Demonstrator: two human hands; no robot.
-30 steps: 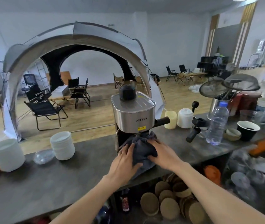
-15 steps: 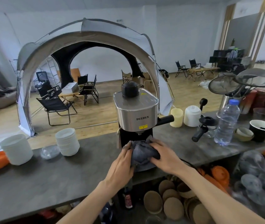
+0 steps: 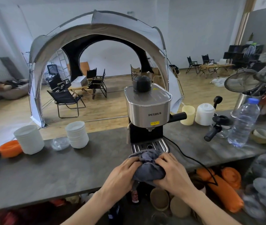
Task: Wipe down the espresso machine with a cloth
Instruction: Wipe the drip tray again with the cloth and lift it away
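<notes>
Grey and long, the surface (image 3: 67, 166) runs left to right before an open hall with a tent. Near its front edge the left hand (image 3: 122, 173) and right hand (image 3: 171, 171) both clench one bunched grey cloth (image 3: 147, 168), gripping it from either side. Just beyond, farther from the person, stands the upright espresso machine (image 3: 147, 109); the cloth's far edge meets its drip tray (image 3: 149, 145). Wiping the steel body probably means moving forward and up, and neither hand is clearly nearer.
</notes>
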